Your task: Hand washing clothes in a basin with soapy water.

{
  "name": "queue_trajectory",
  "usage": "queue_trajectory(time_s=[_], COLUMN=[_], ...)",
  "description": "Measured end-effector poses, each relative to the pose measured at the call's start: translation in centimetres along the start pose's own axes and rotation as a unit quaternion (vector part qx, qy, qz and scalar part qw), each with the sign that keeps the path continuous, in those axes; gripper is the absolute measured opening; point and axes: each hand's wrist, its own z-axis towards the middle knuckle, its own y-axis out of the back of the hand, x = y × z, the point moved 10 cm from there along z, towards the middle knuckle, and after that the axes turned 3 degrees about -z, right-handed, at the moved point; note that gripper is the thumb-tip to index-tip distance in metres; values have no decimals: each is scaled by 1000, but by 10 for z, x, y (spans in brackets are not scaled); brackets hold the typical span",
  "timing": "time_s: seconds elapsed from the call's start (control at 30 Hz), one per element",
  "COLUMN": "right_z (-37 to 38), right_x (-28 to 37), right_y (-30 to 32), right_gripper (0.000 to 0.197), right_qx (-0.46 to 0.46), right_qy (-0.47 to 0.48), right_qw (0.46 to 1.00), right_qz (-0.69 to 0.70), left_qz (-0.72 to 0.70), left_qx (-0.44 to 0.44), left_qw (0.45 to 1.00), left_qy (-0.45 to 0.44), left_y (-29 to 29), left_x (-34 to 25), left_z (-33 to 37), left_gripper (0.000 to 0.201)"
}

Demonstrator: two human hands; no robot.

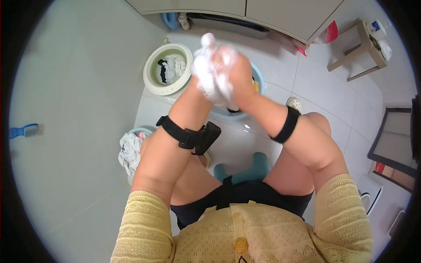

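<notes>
I count from my side outward, taking the blue basin point(228, 116) as reference. Nearer to the person than it is one teal stool point(252, 170); to its left on the near side lies one heap of whitish cloth point(130, 153). Above the basin I see two hands, the left hand point(204, 66) and the right hand point(234, 65), pressed together with one white foamy mass point(212, 89) on and between them. Foam and blur hide the fingers, so I cannot tell how far open each grip is, nor whether cloth is inside the foam. To the left of the blue basin stands one green-and-white basin point(164, 91) containing black and white pieces. Farther right stands one small wooden stool point(365, 46); beyond the basin, one cabinet point(289, 17).
</notes>
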Motion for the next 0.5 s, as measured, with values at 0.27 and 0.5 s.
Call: queue_trajectory(time_s=[0.27,0.5], right_z=[19,25], right_x=[-25,-13], right_y=[21,17], right_gripper=[25,29], right_qx=[-5,-10], right_qy=[-238,-67], right_qw=[971,994], right_qz=[2,-89], left_qz=[628,555], left_qx=[30,29], left_qw=[715,797], left_qy=[-305,-236], left_y=[-40,-19], left_x=[-20,-14], left_z=[-14,-7], left_gripper=[15,20])
